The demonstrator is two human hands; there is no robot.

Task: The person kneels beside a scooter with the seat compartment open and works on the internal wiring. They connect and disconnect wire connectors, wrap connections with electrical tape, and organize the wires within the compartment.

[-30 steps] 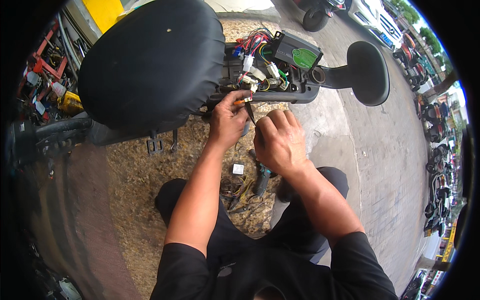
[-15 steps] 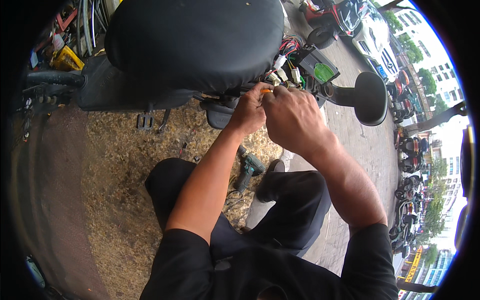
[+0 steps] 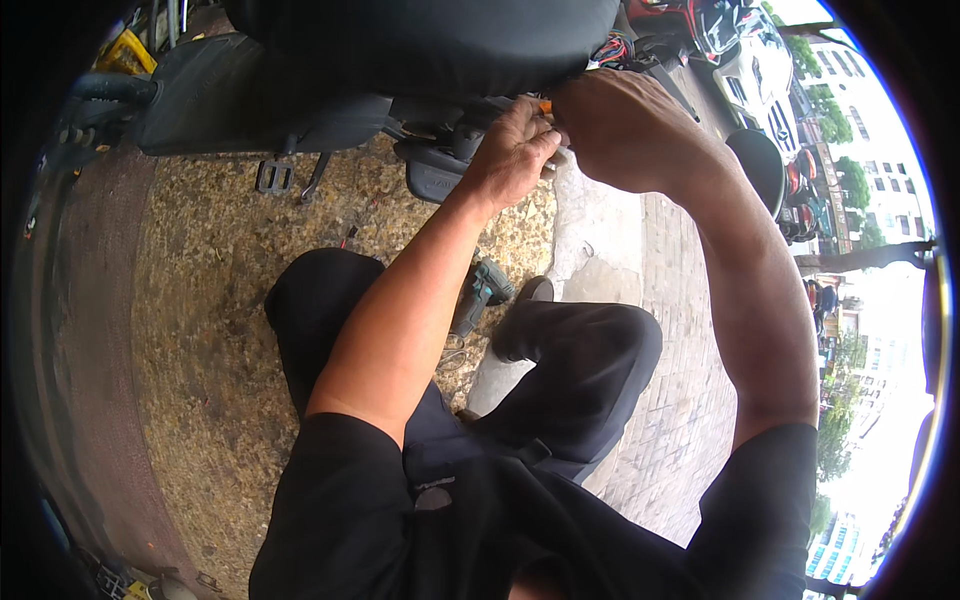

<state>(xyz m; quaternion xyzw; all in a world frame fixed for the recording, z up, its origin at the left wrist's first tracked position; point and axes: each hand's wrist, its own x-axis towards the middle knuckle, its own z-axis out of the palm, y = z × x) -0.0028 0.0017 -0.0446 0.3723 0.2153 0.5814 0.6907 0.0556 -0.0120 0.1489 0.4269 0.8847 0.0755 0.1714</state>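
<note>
The left hand (image 3: 510, 150) was raised to the underside of the black seat (image 3: 420, 40), its fingers curled and pinched on a small orange-tipped part (image 3: 545, 104) at the seat's lower edge. The right hand (image 3: 620, 125) met it there, knuckles up and fingers bent inward against the left fingertips; whether it gripped anything of its own could not be told, since the back of the hand hid the fingers. Just right of the seat, above the right hand, a bundle of red, blue and white wires (image 3: 612, 47) showed at the seat's edge.

Below the seat, a dark plastic body panel (image 3: 440, 175) sat under the left hand's wrist, and a folded black footrest (image 3: 275, 175) hung further left. Well below the seat, on the gravelled ground (image 3: 200, 300), a green-and-black cordless driver (image 3: 478, 295) lay beside the person's bent knee. To the right of the seat, a paved walkway (image 3: 680, 380) ran past a round black mirror (image 3: 760, 165), and a white car (image 3: 760, 70) stood beyond it. Far left of the seat, a yellow box-shaped case (image 3: 125, 55) lay among dark clutter.
</note>
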